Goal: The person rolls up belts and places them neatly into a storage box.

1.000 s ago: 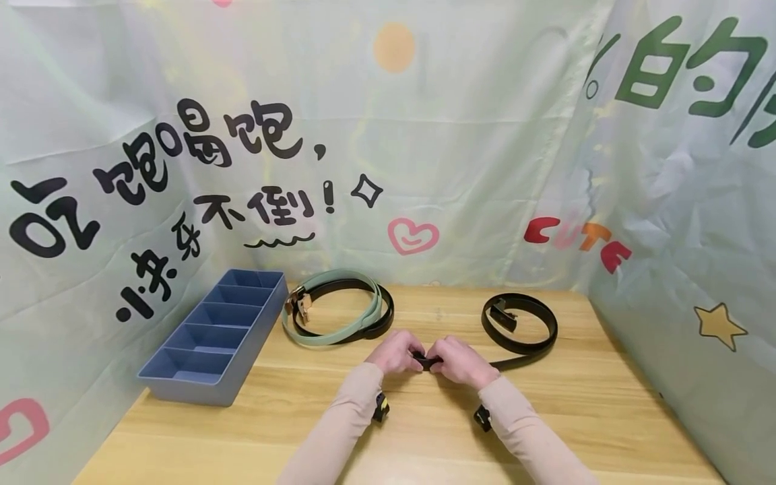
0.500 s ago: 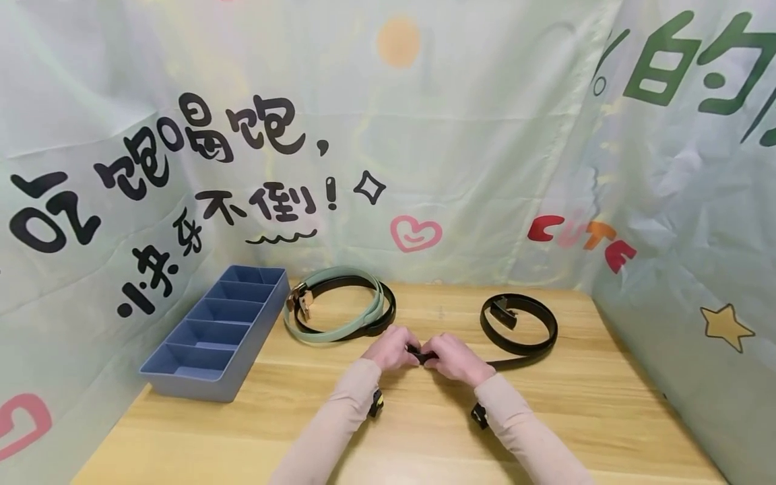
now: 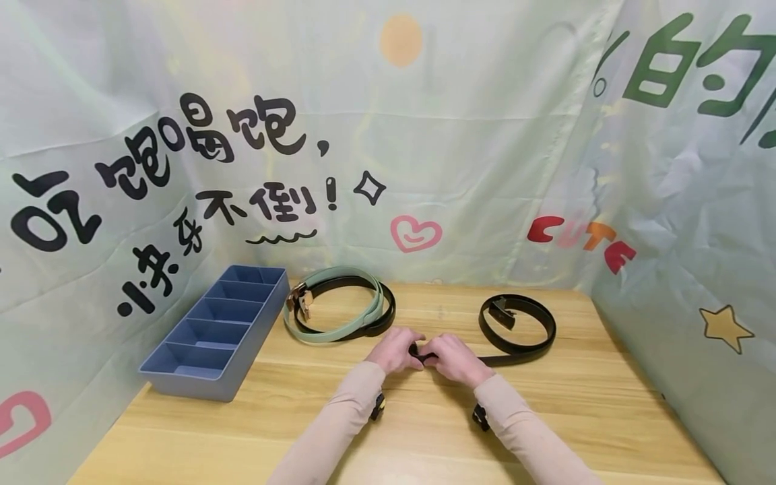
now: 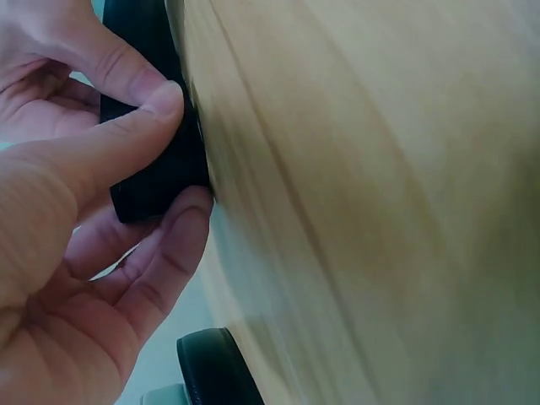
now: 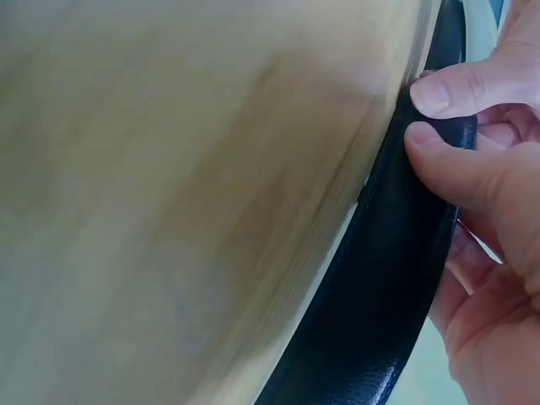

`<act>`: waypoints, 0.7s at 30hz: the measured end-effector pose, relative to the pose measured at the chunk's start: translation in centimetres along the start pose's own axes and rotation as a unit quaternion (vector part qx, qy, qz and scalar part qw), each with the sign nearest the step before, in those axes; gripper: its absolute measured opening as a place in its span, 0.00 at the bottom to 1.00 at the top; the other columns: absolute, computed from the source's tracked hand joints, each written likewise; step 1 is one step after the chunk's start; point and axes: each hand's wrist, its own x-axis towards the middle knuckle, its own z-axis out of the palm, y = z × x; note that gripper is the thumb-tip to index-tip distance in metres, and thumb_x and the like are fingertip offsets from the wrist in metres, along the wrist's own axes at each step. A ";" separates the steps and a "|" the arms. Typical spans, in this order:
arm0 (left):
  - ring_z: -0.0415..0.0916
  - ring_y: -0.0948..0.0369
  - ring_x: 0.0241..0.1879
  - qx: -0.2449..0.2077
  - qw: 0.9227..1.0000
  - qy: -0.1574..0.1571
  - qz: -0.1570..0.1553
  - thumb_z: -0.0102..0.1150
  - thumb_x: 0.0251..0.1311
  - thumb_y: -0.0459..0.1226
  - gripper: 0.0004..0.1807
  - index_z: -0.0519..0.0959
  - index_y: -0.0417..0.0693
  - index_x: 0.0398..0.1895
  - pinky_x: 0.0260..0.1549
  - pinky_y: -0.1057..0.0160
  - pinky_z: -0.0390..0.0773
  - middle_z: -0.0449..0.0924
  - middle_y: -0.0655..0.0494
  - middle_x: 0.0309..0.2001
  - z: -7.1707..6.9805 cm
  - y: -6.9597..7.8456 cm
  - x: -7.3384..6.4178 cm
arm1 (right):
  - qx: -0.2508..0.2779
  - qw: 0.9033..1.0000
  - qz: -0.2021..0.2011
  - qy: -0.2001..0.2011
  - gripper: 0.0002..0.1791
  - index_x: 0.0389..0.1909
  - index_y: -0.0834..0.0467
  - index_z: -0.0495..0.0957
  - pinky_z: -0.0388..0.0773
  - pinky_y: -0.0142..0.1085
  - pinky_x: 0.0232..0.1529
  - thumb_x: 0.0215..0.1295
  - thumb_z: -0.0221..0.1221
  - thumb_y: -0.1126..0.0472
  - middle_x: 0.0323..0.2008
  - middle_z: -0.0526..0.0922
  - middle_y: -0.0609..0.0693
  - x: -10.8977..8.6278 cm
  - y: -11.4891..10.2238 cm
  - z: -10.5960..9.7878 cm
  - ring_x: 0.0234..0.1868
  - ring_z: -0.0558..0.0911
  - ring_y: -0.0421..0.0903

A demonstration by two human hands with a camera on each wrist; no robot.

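Note:
A black belt (image 3: 515, 361) lies with its far part coiled on the right of the table, its buckle (image 3: 502, 314) inside the coil. The strap runs left to both hands. My left hand (image 3: 397, 350) pinches the tip of the strap; in the left wrist view its thumb (image 4: 126, 143) lies over the black strap (image 4: 156, 181) and its fingers are behind the end. Right beside it, my right hand (image 3: 453, 357) grips the strap between thumb and fingers. In the right wrist view the strap (image 5: 380, 253) passes under both thumbs, close over the table.
A pale green belt (image 3: 339, 335) and another black belt (image 3: 388, 306) lie coiled together behind my left hand. A blue divided box (image 3: 248, 364) stands at the left. Printed cloth (image 3: 473, 168) hangs around the wooden table (image 3: 424, 438).
The fingers of my left hand have parted a little more at the strap's tip. The coil on the right has shifted slightly left. Both hands stay near the same spot.

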 end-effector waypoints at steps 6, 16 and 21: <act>0.80 0.62 0.44 0.006 1.000 -0.007 0.011 0.75 0.49 0.43 0.32 0.77 0.50 0.60 0.47 0.66 0.77 0.85 0.57 0.46 0.1 0.0 -0.1 | 0.054 0.998 0.018 -0.007 0.07 0.31 0.55 0.83 0.80 0.32 0.35 0.54 0.69 0.68 0.30 0.87 0.47 -0.3 -0.1 -0.3 0.32 0.84 0.42; 0.80 0.65 0.40 -0.028 0.999 -0.017 -0.014 0.75 0.49 0.41 0.27 0.79 0.47 0.54 0.43 0.68 0.77 0.86 0.60 0.40 -0.2 0.1 -0.2 | 0.058 0.998 -0.025 -0.009 0.08 0.33 0.56 0.84 0.81 0.32 0.36 0.55 0.67 0.71 0.32 0.87 0.48 0.2 -0.4 -0.5 0.33 0.85 0.42; 0.75 0.67 0.29 -0.015 0.999 0.013 -0.025 0.79 0.42 0.39 0.11 0.84 0.51 0.29 0.32 0.71 0.73 0.84 0.62 0.29 -0.2 0.4 -0.2 | 0.044 0.999 -0.012 0.003 0.07 0.27 0.56 0.84 0.74 0.27 0.28 0.55 0.67 0.71 0.26 0.86 0.46 0.4 -0.3 0.0 0.25 0.81 0.39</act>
